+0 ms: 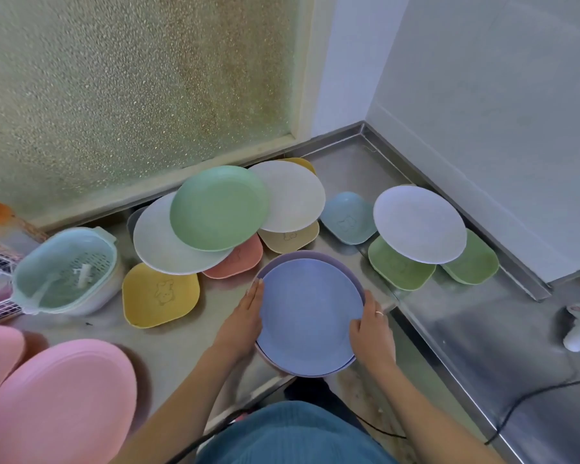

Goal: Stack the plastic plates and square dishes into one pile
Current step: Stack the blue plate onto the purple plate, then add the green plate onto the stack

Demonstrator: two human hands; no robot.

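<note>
Head view, looking down on a steel worktop [449, 329] set into a wall corner. At the near edge: a blue round plate [310, 313], matt and speckled, nested on a pale lilac plate [315, 255] whose rim shows around its far side; pile partly overhanging the near edge. Left hand [245, 316] flat against the pile's left rim, fingers [257, 291] straight and together, pointing away. Right hand [370, 329] cupped on the right rim, fingers curled round the edge, ring on one. Both hands pressed on the pile, neither closed into a fist.

Toward the back edge, left of centre: a green round plate [220, 207] tilted atop a pale grey-green plate [158, 242], both leaning over a coral square dish [240, 262]. Just right: a cream round plate [292, 195] over a tan square dish [288, 237], with a yellow piece behind it. Nearer the left edge: a yellow square dish [161, 294], flat, with an embossed figure. Toward the back right corner: a blue square dish [347, 217], then a white round plate [419, 224] propped on two green square dishes [399, 267].

At the far left edge: a mint colander basket [64, 269]. At the near left corner: pink lids [57, 400], blurred.
</note>
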